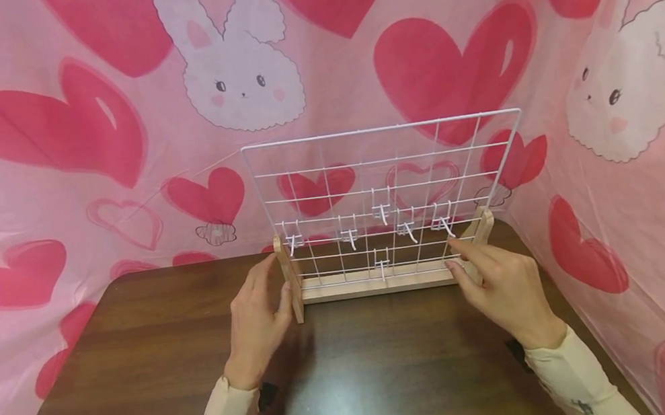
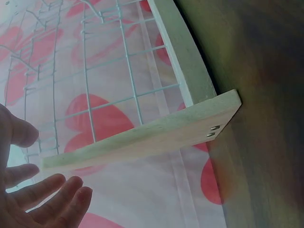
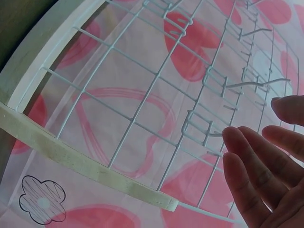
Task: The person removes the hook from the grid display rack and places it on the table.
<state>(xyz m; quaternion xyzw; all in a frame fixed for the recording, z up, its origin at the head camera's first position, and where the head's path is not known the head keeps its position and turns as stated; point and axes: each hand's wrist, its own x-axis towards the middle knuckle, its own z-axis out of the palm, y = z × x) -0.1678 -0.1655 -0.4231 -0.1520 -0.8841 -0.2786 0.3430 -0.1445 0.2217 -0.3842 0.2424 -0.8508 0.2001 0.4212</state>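
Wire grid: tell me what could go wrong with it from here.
1. The right grip is close to the rightmost hook; a careless move could snag that hook and perhaps knock it off the wire grid.
2. The left grip is right beside the left wooden post; a bump there might slide the wooden base on the table.
3. The grid rises well above its posts, so a push near the top could tip it.
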